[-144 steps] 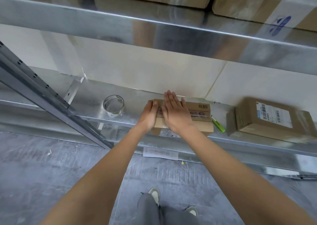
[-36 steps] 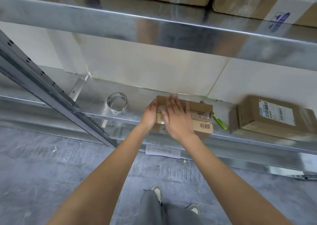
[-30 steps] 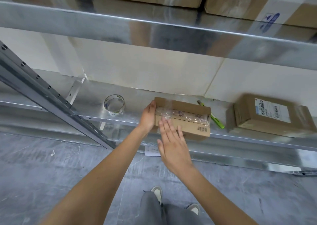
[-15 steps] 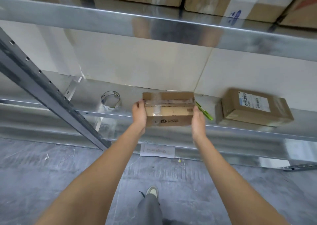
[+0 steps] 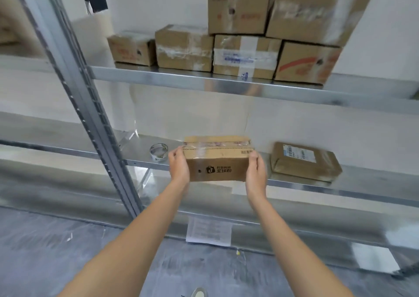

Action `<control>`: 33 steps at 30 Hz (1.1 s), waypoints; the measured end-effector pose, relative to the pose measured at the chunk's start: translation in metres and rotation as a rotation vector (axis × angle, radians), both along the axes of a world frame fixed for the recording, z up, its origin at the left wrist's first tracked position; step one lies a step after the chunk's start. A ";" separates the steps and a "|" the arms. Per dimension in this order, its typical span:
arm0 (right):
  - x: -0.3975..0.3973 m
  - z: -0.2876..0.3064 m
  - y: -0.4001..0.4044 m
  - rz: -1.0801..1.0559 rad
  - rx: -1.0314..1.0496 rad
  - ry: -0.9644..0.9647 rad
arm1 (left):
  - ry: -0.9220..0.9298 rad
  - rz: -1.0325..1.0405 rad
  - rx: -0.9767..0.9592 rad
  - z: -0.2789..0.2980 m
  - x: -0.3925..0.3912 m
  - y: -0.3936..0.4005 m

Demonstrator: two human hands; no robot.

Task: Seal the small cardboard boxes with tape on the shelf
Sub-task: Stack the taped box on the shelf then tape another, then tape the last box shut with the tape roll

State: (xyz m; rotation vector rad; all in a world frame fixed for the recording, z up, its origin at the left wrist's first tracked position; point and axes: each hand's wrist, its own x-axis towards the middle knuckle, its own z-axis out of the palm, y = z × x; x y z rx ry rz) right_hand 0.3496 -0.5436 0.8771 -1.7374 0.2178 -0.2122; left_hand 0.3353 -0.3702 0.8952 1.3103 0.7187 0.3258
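Observation:
A small cardboard box (image 5: 217,160) with clear tape along its top seam and a black logo on its front is held up in front of the lower metal shelf (image 5: 362,183). My left hand (image 5: 178,165) grips its left end and my right hand (image 5: 256,171) grips its right end. A roll of clear tape (image 5: 158,152) stands on the shelf just left of the box. A second small box (image 5: 305,162) with a white label lies on the shelf to the right.
Several larger taped cardboard boxes (image 5: 244,54) are stacked on the upper shelf (image 5: 181,79). A slanted metal upright (image 5: 90,106) runs down at the left. A paper label (image 5: 208,231) hangs below the shelf edge. The grey floor lies beneath.
My right hand left the box top and took its right end. Both hands lifted the box off the shelf toward me. The view tilted up, and the upper shelf's boxes came into sight.

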 end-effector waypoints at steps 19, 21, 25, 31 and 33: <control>-0.009 0.251 0.009 0.130 0.097 -0.467 | -0.568 0.100 0.163 0.258 -0.007 0.027; 0.001 0.267 0.032 0.184 0.087 -0.470 | -0.578 0.153 0.210 0.273 0.003 0.051; 0.025 0.297 0.080 0.269 0.069 -0.472 | -0.600 0.204 0.235 0.296 0.025 0.103; 0.078 0.319 0.142 0.283 0.046 -0.416 | -0.624 0.101 0.218 0.321 0.071 0.177; 0.098 0.316 0.155 0.267 0.012 -0.417 | -0.617 0.066 0.228 0.323 0.091 0.192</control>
